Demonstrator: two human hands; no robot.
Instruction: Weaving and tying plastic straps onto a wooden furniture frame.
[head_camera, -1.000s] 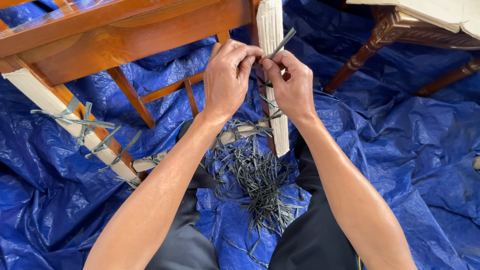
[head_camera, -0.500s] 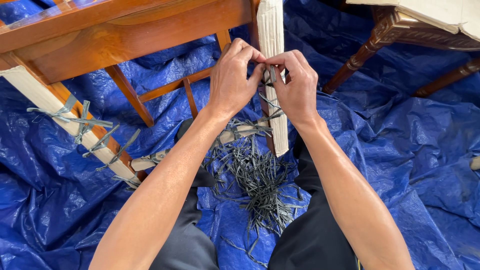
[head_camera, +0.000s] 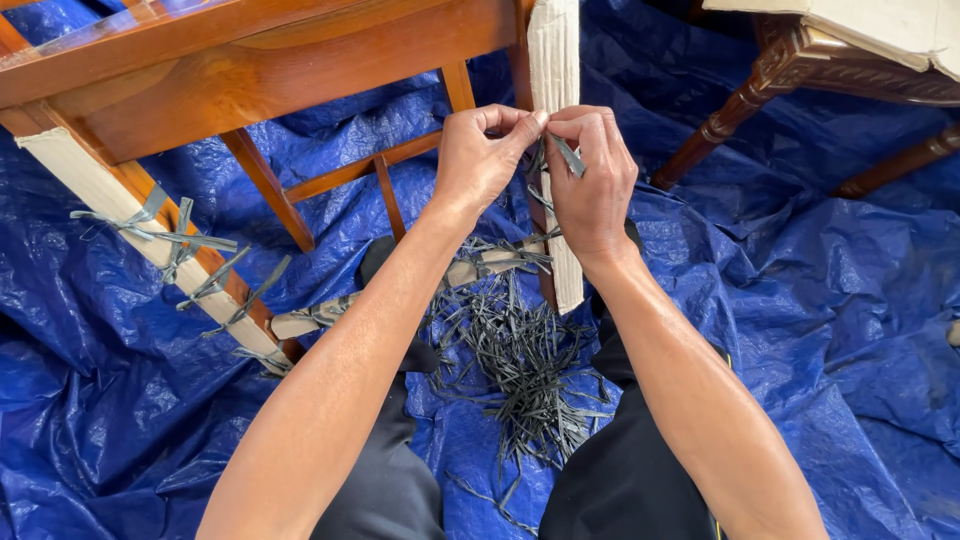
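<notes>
My left hand (head_camera: 484, 157) and my right hand (head_camera: 592, 175) meet at a wooden chair leg wrapped in pale cardboard (head_camera: 556, 60). Both pinch a thin grey plastic strap (head_camera: 566, 153) that runs around the wrapped leg; a short end of the strap sticks out between my right fingers. A second wrapped leg (head_camera: 120, 210) on the left carries several tied grey straps (head_camera: 185, 245). A loose heap of the same grey straps (head_camera: 525, 365) lies on the blue tarp between my knees.
The brown wooden chair frame (head_camera: 250, 60) fills the upper left, with rungs (head_camera: 345, 180) below it. Another carved dark chair leg (head_camera: 740, 105) stands at the upper right under a pale cushion (head_camera: 880, 25). A crinkled blue tarp (head_camera: 800, 300) covers the floor.
My hands have closed together on the strap at the wrapped leg; the strap end that stuck up to the right a second ago is now short and tucked by my right fingers.
</notes>
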